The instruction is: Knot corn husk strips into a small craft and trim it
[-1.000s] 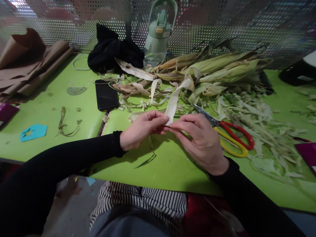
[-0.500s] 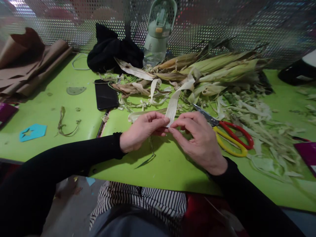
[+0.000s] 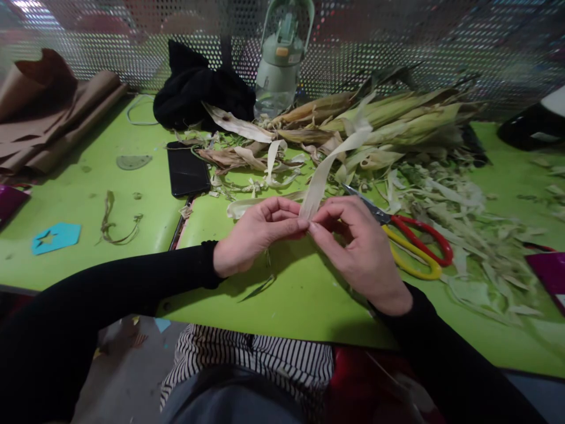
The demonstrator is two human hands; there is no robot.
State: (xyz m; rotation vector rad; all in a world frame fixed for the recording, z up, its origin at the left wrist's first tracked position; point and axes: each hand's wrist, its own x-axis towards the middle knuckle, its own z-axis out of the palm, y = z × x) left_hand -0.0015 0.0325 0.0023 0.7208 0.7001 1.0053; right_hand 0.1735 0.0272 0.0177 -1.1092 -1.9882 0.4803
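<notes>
The left hand and right hand touched fingertip to fingertip, both pinching the near end of the husk strip; its length rose away toward the far right.

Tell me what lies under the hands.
Green table and a thin strand beneath the left hand. The lower end of the husk strip is covered, pinched between it and the right hand.

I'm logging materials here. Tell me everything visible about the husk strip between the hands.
The husk strip is a pale cream, dry-looking flat ribbon. Its near end is pinched between the fingertips of the left hand and right hand, above the green table. It rises slanting to the right and away, its curled far tip in front of the corn pile.
</notes>
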